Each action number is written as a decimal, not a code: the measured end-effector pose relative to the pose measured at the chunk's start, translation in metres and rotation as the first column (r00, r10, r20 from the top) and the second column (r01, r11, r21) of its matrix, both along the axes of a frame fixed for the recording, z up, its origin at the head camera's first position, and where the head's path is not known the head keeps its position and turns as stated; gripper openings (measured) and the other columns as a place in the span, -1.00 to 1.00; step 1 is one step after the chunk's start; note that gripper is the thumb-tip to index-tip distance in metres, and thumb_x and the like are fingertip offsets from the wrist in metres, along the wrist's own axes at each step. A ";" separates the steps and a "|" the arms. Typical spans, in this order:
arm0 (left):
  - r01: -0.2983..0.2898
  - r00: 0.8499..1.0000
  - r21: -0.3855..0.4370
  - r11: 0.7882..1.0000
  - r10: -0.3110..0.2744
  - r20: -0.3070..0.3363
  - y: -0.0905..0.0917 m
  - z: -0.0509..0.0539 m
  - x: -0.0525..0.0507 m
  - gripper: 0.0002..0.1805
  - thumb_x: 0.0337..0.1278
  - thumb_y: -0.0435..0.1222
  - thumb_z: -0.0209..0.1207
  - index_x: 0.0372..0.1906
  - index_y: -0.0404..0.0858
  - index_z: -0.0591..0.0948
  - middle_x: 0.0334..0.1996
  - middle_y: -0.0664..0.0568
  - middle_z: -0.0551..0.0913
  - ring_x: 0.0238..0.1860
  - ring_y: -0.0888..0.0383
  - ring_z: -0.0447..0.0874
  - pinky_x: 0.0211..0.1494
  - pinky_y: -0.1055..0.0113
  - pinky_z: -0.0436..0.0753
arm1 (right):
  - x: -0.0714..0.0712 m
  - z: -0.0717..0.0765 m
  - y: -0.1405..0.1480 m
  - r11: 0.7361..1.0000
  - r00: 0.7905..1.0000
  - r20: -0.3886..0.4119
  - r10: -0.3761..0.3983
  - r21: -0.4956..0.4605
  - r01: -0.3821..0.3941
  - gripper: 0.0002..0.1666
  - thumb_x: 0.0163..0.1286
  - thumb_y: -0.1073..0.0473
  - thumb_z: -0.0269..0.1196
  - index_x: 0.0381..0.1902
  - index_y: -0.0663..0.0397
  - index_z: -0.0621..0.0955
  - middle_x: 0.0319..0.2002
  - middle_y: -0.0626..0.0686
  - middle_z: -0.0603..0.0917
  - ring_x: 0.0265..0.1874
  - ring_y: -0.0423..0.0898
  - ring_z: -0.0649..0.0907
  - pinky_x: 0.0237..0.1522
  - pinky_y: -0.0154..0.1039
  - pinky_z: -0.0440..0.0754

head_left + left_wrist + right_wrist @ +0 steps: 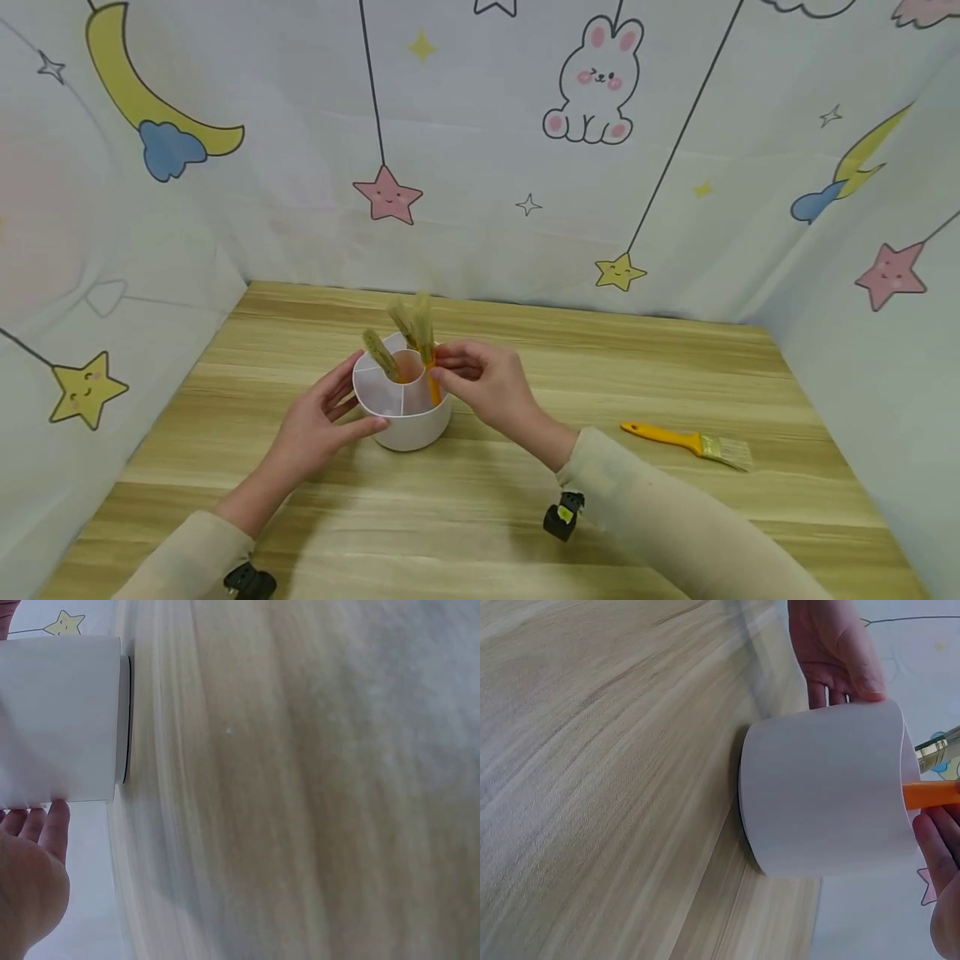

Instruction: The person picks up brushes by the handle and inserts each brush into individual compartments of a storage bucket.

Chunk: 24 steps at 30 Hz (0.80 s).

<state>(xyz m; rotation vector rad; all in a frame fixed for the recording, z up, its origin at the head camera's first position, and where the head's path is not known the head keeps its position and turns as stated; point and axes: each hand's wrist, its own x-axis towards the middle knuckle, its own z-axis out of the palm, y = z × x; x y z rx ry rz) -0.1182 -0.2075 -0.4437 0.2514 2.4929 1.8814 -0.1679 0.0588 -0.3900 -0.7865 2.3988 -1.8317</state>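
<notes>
A white round holder with inner compartments (408,432) stands on the wooden table, bristle ends of several brushes rising from it. My left hand (315,429) grips its left side, thumb at the front rim and fingers round the far side; the left wrist view shows fingertips against the white wall (60,720). My right hand (491,385) pinches the orange handle (930,795) of a brush, bristles up, its lower end inside the holder's right compartment. Another brush (381,357) leans left from the centre cup, and one more (402,323) stands behind.
A flat brush with an orange handle (663,434) lies on the table to the right, bristles pointing right. White cloth printed with stars, moons and a rabbit (596,83) hangs behind the table and at both sides. The table's back edge (525,310) meets the cloth.
</notes>
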 end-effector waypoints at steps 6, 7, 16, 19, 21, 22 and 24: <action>0.001 1.000 0.005 1.000 -0.001 0.005 0.000 0.000 0.000 0.09 0.17 -0.37 0.56 0.72 -0.22 0.18 0.61 -0.26 0.31 0.53 -0.22 0.40 0.47 0.09 0.52 | -0.001 0.006 -0.001 0.996 1.000 -0.020 -0.018 0.083 0.019 -0.71 0.41 0.33 0.48 0.05 0.31 0.76 -0.08 0.20 0.85 -0.13 0.00 0.86 -0.09 -0.31 0.85; 0.001 1.000 0.006 1.000 -0.001 0.006 0.000 0.000 0.000 0.09 0.18 -0.36 0.55 0.72 -0.22 0.18 0.61 -0.26 0.30 0.53 -0.22 0.40 0.47 0.10 0.52 | -0.001 0.007 -0.002 0.994 1.000 -0.018 -0.026 0.107 0.027 -0.72 0.40 0.32 0.49 0.03 0.29 0.76 -0.09 0.18 0.85 -0.14 -0.01 0.86 -0.10 -0.33 0.85; 0.006 1.000 -0.006 1.000 -0.006 0.007 0.001 -0.004 -0.002 0.10 0.18 -0.31 0.56 0.72 -0.21 0.16 0.62 -0.23 0.28 0.55 -0.21 0.38 0.44 0.28 0.55 | -0.005 0.021 -0.006 0.958 1.000 0.011 -0.026 0.285 0.021 -0.78 0.44 0.22 0.48 -0.03 0.19 0.77 -0.11 0.08 0.84 -0.17 -0.13 0.83 -0.14 -0.38 0.83; 0.006 1.000 -0.005 1.000 -0.006 0.002 0.001 -0.005 -0.002 0.10 0.19 -0.32 0.56 0.72 -0.22 0.16 0.62 -0.24 0.29 0.54 -0.22 0.39 0.44 0.25 0.55 | -0.008 0.025 -0.007 0.945 1.000 -0.010 -0.005 0.326 0.008 -0.81 0.44 0.22 0.48 -0.06 0.19 0.77 -0.14 0.08 0.85 -0.19 -0.14 0.84 -0.16 -0.40 0.82; 0.007 1.000 -0.001 1.000 -0.007 0.002 0.000 -0.006 -0.002 0.10 0.18 -0.32 0.56 0.72 -0.22 0.16 0.62 -0.24 0.29 0.54 -0.22 0.39 0.43 0.27 0.56 | -0.009 0.027 -0.008 0.936 1.000 -0.017 0.001 0.353 0.005 -0.82 0.44 0.22 0.48 -0.08 0.19 0.77 -0.15 0.07 0.85 -0.19 -0.14 0.84 -0.16 -0.41 0.82; 0.007 1.000 -0.002 1.000 -0.007 0.001 0.000 -0.006 -0.002 0.10 0.18 -0.32 0.56 0.72 -0.22 0.16 0.62 -0.24 0.29 0.54 -0.22 0.39 0.43 0.29 0.56 | -0.010 0.028 -0.008 0.931 1.000 -0.019 0.004 0.365 0.003 -0.82 0.44 0.21 0.48 -0.09 0.19 0.77 -0.16 0.07 0.85 -0.20 -0.15 0.83 -0.16 -0.42 0.81; 0.008 1.000 0.000 1.000 -0.008 0.002 0.000 -0.007 -0.002 0.10 0.18 -0.32 0.56 0.72 -0.22 0.16 0.62 -0.24 0.29 0.54 -0.22 0.39 0.41 0.34 0.57 | -0.012 0.030 -0.008 0.920 1.000 -0.020 0.010 0.392 -0.002 -0.82 0.45 0.20 0.48 -0.09 0.18 0.77 -0.16 0.06 0.85 -0.19 -0.16 0.83 -0.16 -0.43 0.81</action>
